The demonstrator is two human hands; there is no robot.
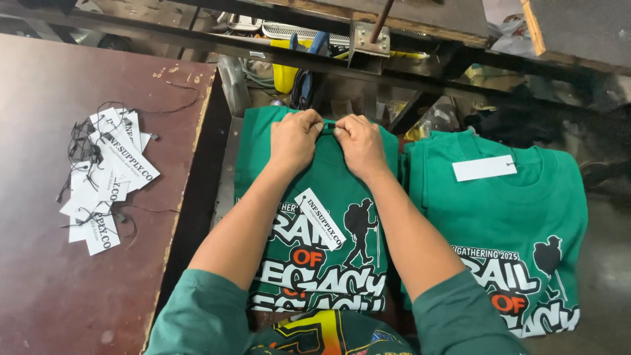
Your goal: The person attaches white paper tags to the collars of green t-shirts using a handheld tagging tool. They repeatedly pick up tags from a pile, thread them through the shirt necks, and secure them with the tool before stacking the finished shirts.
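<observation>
Reference landmark: the folded green T-shirt (315,217) at the centre of the view, printed with a hiker figure and large white and orange lettering.

Hand state: the left hand (294,140) and right hand (360,144) meet at the collar edge of this shirt, at its far end. Both hands are closed narrow, fingertips pinched on the collar fabric and on what appears to be a thin dark string; the string itself is too small to confirm.

Tag position: a white hang tag (320,218) lies tilted on the chest of the shirt, just below the hands, between the forearms.

Progress, judged from the layout: to the right of the centre shirt, a second green shirt (519,223) of the same print already carries a white tag (484,168) at its collar, so that unit appears complete. To the left of the centre shirt, a loose pile of white tags with dark strings (105,177) rests on the brown table (46,276), indicating further units remain. The centre shirt appears mid-attachment.
</observation>
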